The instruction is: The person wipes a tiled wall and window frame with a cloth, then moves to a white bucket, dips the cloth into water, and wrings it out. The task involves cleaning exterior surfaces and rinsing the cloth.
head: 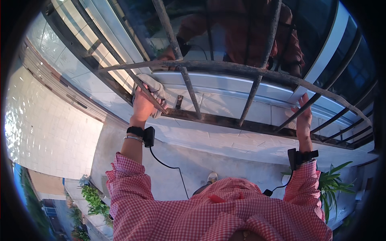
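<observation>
My left hand (144, 102) reaches in behind a bar at the left end of a metal window grille (223, 65) and is closed on a grey cloth (152, 84). The cloth lies bunched against the tiled sill (223, 105), and part of it is hidden by the hand and the bar. My right hand (304, 117) is at the right, among the grille bars near the white window frame (319, 60). Its fingers are spread and nothing shows in it. Dark window glass (241, 36) behind the bars reflects a person in red.
A rusty metal tab (179, 102) stands on the sill beside the cloth. The grille's bottom rail (217, 118) runs along the sill's edge. Black cables hang from both wrist devices. Potted plants (333, 183) are at the lower right and lower left (93, 198). A tiled wall (48, 120) bounds the left.
</observation>
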